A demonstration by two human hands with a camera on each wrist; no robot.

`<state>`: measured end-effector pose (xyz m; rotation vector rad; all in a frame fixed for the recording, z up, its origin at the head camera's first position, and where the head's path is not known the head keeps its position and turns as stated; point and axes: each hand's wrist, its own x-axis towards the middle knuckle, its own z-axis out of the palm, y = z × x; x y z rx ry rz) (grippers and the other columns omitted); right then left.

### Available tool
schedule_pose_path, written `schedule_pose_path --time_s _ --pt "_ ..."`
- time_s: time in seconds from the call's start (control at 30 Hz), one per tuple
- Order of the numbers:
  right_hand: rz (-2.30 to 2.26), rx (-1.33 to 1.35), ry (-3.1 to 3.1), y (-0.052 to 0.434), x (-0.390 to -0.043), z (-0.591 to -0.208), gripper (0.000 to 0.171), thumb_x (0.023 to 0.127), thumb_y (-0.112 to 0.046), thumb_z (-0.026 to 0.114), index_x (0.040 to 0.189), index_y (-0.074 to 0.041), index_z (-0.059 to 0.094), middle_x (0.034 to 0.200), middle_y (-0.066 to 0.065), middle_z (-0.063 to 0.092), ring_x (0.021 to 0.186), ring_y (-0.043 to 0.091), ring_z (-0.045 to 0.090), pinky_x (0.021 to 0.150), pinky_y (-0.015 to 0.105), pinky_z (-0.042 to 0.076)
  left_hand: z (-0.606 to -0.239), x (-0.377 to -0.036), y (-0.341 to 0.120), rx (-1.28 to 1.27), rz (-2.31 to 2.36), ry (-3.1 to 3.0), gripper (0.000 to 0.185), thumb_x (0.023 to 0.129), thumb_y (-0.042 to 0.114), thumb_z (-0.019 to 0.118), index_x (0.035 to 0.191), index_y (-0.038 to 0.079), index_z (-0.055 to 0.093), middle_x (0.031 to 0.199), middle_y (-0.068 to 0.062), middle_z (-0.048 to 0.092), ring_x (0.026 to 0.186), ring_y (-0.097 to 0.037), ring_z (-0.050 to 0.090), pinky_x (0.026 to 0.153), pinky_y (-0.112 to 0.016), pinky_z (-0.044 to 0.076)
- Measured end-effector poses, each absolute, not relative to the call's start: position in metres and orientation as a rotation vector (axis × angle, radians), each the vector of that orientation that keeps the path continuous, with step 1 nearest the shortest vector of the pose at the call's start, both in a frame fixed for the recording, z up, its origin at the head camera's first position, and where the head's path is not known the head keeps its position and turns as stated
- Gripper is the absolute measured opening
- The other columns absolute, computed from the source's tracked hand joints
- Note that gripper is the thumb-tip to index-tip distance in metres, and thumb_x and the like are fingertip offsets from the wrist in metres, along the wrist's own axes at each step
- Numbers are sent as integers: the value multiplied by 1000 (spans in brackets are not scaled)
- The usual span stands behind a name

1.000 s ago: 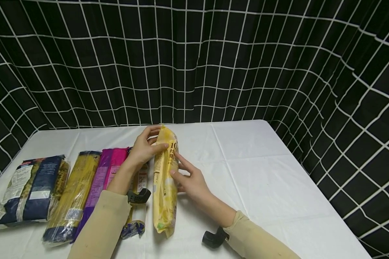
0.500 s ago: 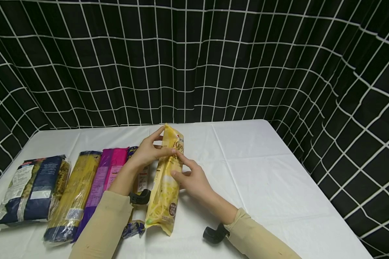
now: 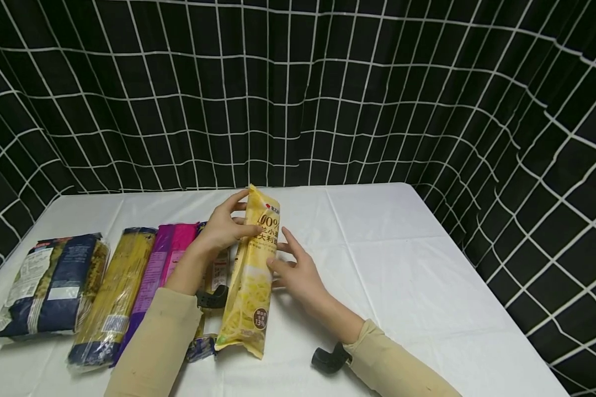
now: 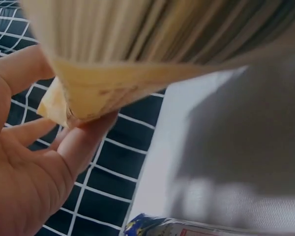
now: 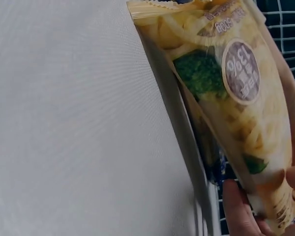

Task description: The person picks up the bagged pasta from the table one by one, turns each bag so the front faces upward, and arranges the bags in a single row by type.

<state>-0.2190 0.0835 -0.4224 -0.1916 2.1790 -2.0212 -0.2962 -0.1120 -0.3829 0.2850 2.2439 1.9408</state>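
Note:
A long yellow pasta packet (image 3: 250, 281), printed with noodles and a dark round label, stands tilted above the white table. My left hand (image 3: 222, 227) grips its upper left side, thumb across the front and fingers behind. In the left wrist view, the packet (image 4: 101, 91) is seen edge-on between thumb and fingers. My right hand (image 3: 302, 275) holds the right edge by the thumb and lower fingers, while the index finger points up off it. In the right wrist view, the noodle picture and broccoli on the packet (image 5: 250, 123) show, with fingertips near its far end.
Left of my hands, several packs lie side by side on the white table (image 3: 392, 275): a navy pasta bag (image 3: 54, 284), a spaghetti pack (image 3: 115, 298), a purple and pink pack (image 3: 151, 270), and a blue-ended pack (image 3: 202, 347) partly hidden by my left arm. Black gridded curtains surround the table.
The yellow pasta packet has turned from its narrow side so its printed front faces me, and its lower end has swung left. My right index finger has lifted off it.

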Motion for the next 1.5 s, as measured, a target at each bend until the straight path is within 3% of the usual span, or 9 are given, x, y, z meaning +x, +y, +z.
schedule_pose_path --time_s 0.33,0.57,0.73,0.9,1.1,1.5 --pt "-2126 -103 1902 85 -222 -425 76 106 -13 57 169 -27 15 148 22 54 94 20 73 74 38 64 -383 -296 -115 323 1997 2162 96 87 -2 76 166 22 26 155 -16 44 131 -39 59 84 -33 59" --pt "-2200 -135 1977 93 -229 -422 78 102 -7 64 167 -27 25 134 20 63 79 15 71 63 31 61 -384 -298 -113 357 2008 2139 93 92 4 75 167 19 22 160 -15 41 134 -38 57 97 -43 57" --pt "-2221 -163 2013 101 -234 -420 79 101 -4 67 166 -27 29 133 19 64 80 16 72 63 32 62 -385 -299 -108 340 2010 2136 91 94 9 75 167 20 22 160 -14 42 126 -37 63 103 -49 53" --pt "-2247 -153 2056 106 -238 -416 78 100 -3 67 164 -30 33 134 19 64 85 17 73 65 32 62 -387 -299 -103 323 2003 2134 81 98 16 74 165 19 29 153 -17 49 119 -34 66 100 -46 56" --pt "-2231 -157 2106 110 -243 -413 76 100 -3 67 164 -28 34 135 20 64 89 14 72 70 32 62 -390 -293 -101 287 1936 2185 71 102 24 69 163 17 33 149 -20 51 122 -37 64 93 -45 59" --pt "-2202 -46 2217 140 -268 -406 69 100 -6 68 161 -22 40 136 20 65 85 9 72 69 27 60 -391 -297 -74 267 1853 2161 72 97 17 75 159 12 41 145 -21 54 113 -35 69 86 -38 62"
